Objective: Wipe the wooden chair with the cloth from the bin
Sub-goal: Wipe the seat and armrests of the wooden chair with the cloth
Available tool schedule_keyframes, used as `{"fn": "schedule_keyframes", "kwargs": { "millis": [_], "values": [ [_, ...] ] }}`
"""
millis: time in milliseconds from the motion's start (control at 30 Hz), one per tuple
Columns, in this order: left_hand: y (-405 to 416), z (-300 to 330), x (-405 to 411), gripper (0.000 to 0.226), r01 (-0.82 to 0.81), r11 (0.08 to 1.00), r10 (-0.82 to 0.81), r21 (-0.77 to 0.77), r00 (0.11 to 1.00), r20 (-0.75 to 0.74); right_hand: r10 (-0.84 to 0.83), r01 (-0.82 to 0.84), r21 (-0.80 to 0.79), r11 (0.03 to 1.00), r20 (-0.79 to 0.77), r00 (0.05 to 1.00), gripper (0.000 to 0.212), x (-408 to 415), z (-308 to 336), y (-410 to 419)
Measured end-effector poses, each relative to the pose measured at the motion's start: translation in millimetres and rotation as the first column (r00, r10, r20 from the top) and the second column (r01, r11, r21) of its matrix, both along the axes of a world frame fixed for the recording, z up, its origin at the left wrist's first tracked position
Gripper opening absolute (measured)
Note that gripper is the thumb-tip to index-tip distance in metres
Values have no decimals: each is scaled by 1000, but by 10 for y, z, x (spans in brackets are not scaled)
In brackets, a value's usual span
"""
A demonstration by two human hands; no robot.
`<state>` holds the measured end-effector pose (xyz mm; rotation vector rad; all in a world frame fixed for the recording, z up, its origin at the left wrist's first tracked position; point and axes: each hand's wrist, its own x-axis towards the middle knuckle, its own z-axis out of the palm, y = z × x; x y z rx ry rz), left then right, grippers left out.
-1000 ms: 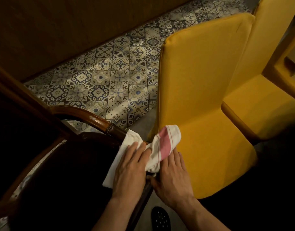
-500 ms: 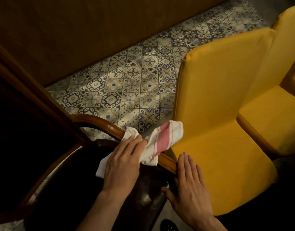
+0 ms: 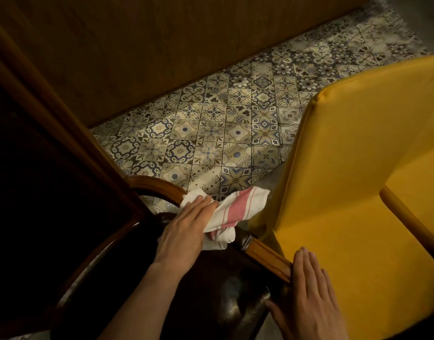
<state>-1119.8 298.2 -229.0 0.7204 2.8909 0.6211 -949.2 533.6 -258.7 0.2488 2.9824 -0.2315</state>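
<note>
Head view: flat left hand (image 3: 184,231) on cloth (image 3: 238,207) over wooden chair (image 3: 267,257) rail, flat right hand (image 3: 311,298) at rail-end

Wooden chair (image 3: 267,257) glossy varnished wood; cloth (image 3: 238,208) woven fabric.

White red-striped cloth (image 3: 231,212) drapes wooden chair (image 3: 267,257) rail.

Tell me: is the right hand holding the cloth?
No, the right hand lies flat and empty beside the wooden chair, while the left hand presses the cloth onto its rail.
</note>
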Motion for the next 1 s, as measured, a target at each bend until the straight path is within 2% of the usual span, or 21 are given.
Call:
{"fn": "schedule_keyframes", "kwargs": {
  "millis": [133,200,333,533,800,1000],
  "values": [
    [-39,27,-60,69,-50,996,47,79,998,33,0,0,6,1000,-34,999,113,-9,-1,-11],
    [-98,87,-154,75,-107,991,98,77,990,102,-4,5,15,1000,-41,999,114,2,-9,-8],
    [-321,145,-443,71,-190,981,194,-44,975,111,-14,15,2,1000,-35,999,115,20,-26,-3],
    [-628,146,-791,63,-342,913,366,-224,928,72,-16,16,-2,1000,-26,1000,116,13,-37,-5],
    [-497,110,-676,65,-357,916,377,-182,922,89,3,-3,-3,1000,-25,1000,112,24,7,-12],
    [-129,150,-294,68,-277,961,277,-14,957,87,1,-1,-5,1000,-12,1000,109,16,73,-26]
  ]
}}
